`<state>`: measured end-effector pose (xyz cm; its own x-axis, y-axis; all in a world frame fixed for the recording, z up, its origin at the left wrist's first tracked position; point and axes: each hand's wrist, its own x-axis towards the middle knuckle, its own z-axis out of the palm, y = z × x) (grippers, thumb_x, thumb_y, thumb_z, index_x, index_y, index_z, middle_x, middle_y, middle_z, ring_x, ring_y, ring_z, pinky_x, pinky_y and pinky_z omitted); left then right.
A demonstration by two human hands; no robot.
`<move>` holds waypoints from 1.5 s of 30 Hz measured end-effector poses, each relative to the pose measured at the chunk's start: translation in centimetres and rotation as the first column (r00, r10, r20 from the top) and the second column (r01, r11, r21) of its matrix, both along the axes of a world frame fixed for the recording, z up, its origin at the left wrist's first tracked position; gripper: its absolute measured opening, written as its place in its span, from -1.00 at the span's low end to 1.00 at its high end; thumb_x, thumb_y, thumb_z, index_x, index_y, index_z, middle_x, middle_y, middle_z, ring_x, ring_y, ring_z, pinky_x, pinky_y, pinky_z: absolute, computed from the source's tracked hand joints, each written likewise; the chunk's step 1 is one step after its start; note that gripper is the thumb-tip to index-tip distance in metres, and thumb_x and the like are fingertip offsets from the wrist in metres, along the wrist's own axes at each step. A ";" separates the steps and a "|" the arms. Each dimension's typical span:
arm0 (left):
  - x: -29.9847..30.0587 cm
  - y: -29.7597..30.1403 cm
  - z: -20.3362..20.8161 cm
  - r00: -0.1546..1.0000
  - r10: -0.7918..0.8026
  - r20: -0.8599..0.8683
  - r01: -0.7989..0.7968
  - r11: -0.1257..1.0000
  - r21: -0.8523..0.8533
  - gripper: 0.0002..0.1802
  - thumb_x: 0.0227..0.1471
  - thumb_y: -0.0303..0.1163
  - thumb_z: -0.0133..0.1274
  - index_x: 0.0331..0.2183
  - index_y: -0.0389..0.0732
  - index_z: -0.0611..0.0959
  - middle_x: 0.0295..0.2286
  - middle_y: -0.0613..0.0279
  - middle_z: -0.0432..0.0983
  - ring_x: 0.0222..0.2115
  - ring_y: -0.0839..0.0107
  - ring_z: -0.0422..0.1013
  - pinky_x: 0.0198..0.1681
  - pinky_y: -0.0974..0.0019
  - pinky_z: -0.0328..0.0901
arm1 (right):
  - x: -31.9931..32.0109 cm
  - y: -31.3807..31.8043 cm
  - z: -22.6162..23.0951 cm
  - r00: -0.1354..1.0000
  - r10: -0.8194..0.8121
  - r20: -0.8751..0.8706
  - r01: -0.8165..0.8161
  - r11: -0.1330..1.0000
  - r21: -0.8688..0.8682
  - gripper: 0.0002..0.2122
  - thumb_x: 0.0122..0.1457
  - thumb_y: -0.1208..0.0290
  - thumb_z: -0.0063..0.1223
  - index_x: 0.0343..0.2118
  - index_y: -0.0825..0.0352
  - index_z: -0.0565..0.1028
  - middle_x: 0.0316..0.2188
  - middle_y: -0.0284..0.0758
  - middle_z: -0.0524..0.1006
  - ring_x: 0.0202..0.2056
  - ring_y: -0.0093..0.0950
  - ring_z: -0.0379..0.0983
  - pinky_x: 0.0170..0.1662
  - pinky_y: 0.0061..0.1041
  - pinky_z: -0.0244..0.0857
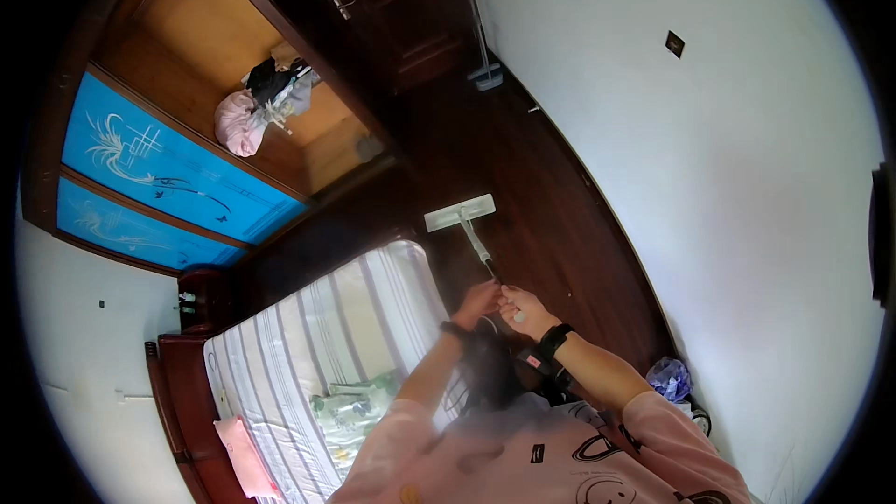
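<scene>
A white flat mop [460,214] lies ahead of me, its wide head over the dark wooden floor and its pole running back toward my body. Both hands are closed around the dark part of the pole, close together in front of my chest. My left hand [479,302] is beside the bed's corner, and my right hand [528,312] sits just to its right. A pale end of the pole shows at my right hand. Dark bands circle both wrists. My fingers partly hide the pole.
The bed [373,289] with a striped sheet stands at my left, holding a green patterned cloth [350,411] and a pink pillow [245,457]. An open wardrobe [187,9] contains clothes. Another long-handled floor tool [485,75] leans by the door. A plastic bag [669,379] sits by the right wall.
</scene>
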<state>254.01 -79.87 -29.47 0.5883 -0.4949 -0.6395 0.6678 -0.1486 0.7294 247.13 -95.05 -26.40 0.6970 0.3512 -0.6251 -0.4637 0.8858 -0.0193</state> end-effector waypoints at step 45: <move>54.9 -0.4 -7.8 0.911 -0.180 0.372 0.190 0.982 0.009 -0.67 0.20 -0.11 -0.15 -0.21 -0.18 0.44 -0.32 0.19 0.45 -0.29 0.42 0.41 -0.19 0.30 0.35 | 55.0 -1.9 -2.8 0.733 0.507 0.454 0.050 0.625 -0.779 -0.88 0.23 0.40 -0.09 -0.19 0.20 0.35 -0.46 -0.48 0.36 -0.49 -0.66 0.29 -0.47 -0.71 0.18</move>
<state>308.93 -80.29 -37.31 0.6762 -0.6314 -0.3797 0.3128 -0.2206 0.9238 302.15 -96.92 -29.19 0.9526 0.2018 -0.2276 -0.2822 0.3067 -0.9090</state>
